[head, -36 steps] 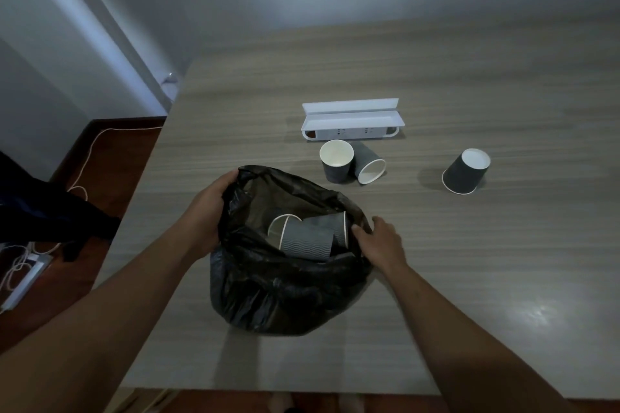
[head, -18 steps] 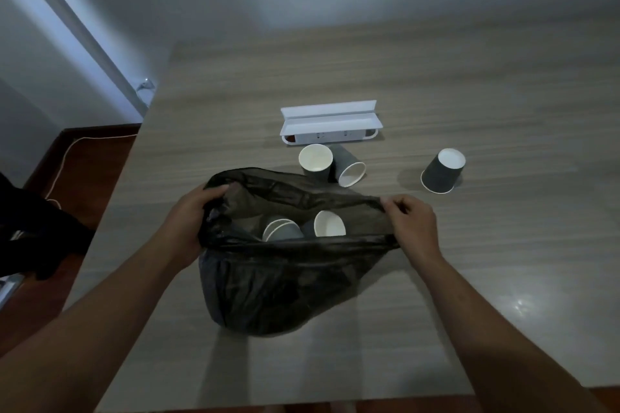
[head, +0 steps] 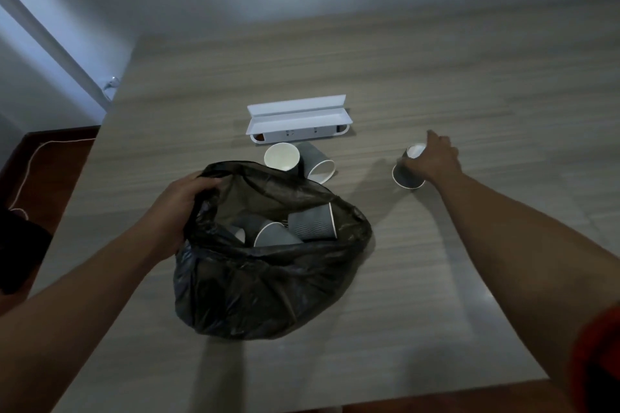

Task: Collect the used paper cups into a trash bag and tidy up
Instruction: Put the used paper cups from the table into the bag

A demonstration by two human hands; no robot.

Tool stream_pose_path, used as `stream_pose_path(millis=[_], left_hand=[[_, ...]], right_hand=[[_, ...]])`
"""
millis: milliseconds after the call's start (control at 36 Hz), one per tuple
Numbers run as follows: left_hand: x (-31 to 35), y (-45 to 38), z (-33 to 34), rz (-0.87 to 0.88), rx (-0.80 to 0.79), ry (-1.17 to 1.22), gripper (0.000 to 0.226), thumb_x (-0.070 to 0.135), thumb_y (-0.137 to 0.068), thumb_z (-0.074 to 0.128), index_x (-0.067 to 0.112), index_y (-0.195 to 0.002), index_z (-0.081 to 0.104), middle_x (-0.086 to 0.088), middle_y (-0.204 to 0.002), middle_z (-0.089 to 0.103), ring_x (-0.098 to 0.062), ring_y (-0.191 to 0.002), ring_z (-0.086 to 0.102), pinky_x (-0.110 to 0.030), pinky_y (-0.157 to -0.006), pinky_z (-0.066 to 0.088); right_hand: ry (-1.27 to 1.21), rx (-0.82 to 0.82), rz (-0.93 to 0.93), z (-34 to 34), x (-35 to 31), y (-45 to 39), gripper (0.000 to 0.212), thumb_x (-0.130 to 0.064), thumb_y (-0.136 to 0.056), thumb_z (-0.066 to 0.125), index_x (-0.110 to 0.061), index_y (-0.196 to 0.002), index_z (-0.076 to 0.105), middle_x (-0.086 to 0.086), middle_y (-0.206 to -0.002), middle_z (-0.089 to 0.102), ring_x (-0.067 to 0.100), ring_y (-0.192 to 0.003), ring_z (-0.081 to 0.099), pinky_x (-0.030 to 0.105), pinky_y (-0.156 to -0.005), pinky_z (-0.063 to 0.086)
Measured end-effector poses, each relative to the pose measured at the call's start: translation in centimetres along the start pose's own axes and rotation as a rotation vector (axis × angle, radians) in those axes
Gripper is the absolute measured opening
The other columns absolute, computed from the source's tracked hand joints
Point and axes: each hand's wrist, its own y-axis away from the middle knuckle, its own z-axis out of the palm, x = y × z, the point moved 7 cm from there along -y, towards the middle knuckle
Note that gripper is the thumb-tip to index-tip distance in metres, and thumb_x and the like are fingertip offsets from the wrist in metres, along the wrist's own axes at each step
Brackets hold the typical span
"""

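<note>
Cup (head: pixel 407 174) seemingly under right hand (head: pixel 432 159)

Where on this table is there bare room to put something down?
Bare wood lies beyond the white box and on the near-right part of the table, beside the trash bag. It is crowded between box and bag, where two cups sit.

Black trash bag (head: pixel 268 285) near table (head: pixel 436 70) front edge, mouth held by left hand (head: pixel 181 201); grey cups (head: pixel 312 225) inside. Right hand (head: pixel 432 157) grips tilted cup (head: pixel 407 171) rightward.
</note>
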Motion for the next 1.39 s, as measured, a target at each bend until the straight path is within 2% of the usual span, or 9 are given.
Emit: stream_pose_path(millis=[278,417,556,639,833,1028,1111,1222,1389], left_hand=[[0.2,-0.2,2.0,-0.030,-0.013,0.017,0.019,0.019,-0.094,0.054,0.009,-0.100,0.069,-0.008,-0.079,0.076,-0.020,-0.066,0.073,-0.025,-0.057,0.059],[0.2,-0.6,1.7,-0.025,0.041,-0.053,0.018,0.022,-0.093,0.056,0.013,-0.095,0.071,-0.005,-0.077,0.077,-0.019,-0.066,0.073,-0.026,-0.060,0.057],[0.8,-0.4,1.1,0.014,0.071,-0.132,0.019,0.023,-0.093,0.057,0.015,-0.094,0.075,-0.008,-0.087,0.077,-0.019,-0.074,0.073,-0.034,-0.078,0.054],[1.1,0.1,0.8,-0.001,0.088,-0.128,0.020,0.024,-0.093,0.058,0.016,-0.092,0.076,-0.008,-0.088,0.077,-0.019,-0.076,0.074,-0.029,-0.069,0.058],[2.0,0.4,-0.7,0.000,0.108,-0.078,0.022,0.028,-0.093,0.058,0.020,-0.089,0.078,-0.007,-0.093,0.078,-0.020,-0.083,0.074,-0.028,-0.068,0.057],[2.2,-0.7,-1.7,-0.001,0.094,0.001,0.018,0.025,-0.092,0.060,0.016,-0.090,0.076,-0.010,-0.091,0.077,-0.023,-0.079,0.074,-0.029,-0.067,0.059],[2.5,-1.3,-2.3,0.021,0.082,-0.027,0.018,0.022,-0.093,0.059,0.015,-0.099,0.074,-0.010,-0.092,0.077,-0.024,-0.080,0.074,-0.029,-0.070,0.059],[2.5,-1.5,-3.4,0.027,0.040,-0.022,0.020,0.020,-0.095,0.056,0.014,-0.107,0.071,-0.007,-0.094,0.078,-0.021,-0.081,0.074,-0.027,-0.063,0.059],[1.7,-1.6,-3.5,0.009,-0.024,0.041,0.020,0.019,-0.095,0.054,0.015,-0.102,0.072,-0.005,-0.091,0.078,-0.018,-0.079,0.075,-0.024,-0.060,0.059]], right_hand=[[-0.210,0.192,-0.045,0.9,-0.8,2.7,0.055,-0.041,-0.083,0.062,-0.012,-0.130,0.053,0.015,-0.130,0.052,0.037,-0.120,0.050,0.042,-0.096,0.044],[-0.556,0.267,-0.068,-0.7,-2.1,7.6,0.034,-0.052,-0.077,0.064,-0.021,-0.091,0.066,0.000,-0.095,0.068,0.022,-0.092,0.064,0.037,-0.080,0.053],[-0.996,-0.043,-0.054,2.1,-5.0,12.6,0.047,-0.055,-0.071,0.069,-0.015,-0.097,0.068,0.001,-0.092,0.070,0.016,-0.084,0.067,0.032,-0.060,0.056],[-1.078,-0.273,-0.105,5.6,-8.3,15.4,0.047,-0.051,-0.061,0.075,-0.016,-0.092,0.068,0.005,-0.092,0.072,0.019,-0.084,0.069,0.038,-0.069,0.058],[-0.762,-0.313,-0.259,11.7,-15.4,19.1,0.049,-0.054,-0.060,0.080,-0.028,-0.097,0.060,-0.003,-0.102,0.063,0.005,-0.086,0.061,0.019,-0.072,0.047],[-0.418,-0.298,-0.369,14.6,-17.5,20.5,0.063,-0.063,-0.063,0.075,-0.014,-0.103,0.067,0.005,-0.101,0.064,0.022,-0.092,0.062,0.034,-0.081,0.052],[-0.399,-0.159,-0.387,12.6,-17.3,18.5,0.056,-0.067,-0.072,0.063,-0.017,-0.095,0.071,0.001,-0.093,0.065,0.020,-0.088,0.064,0.035,-0.079,0.053],[-0.479,0.146,-0.323,9.1,-15.7,13.9,0.033,-0.038,-0.082,0.068,-0.013,-0.104,0.067,0.008,-0.105,0.063,0.028,-0.104,0.058,0.036,-0.084,0.047],[-0.198,-0.085,-0.206,11.5,-15.7,7.0,0.079,-0.044,-0.074,0.068,-0.020,-0.142,0.037,0.011,-0.140,0.038,0.034,-0.128,0.035,0.046,-0.101,0.038]])
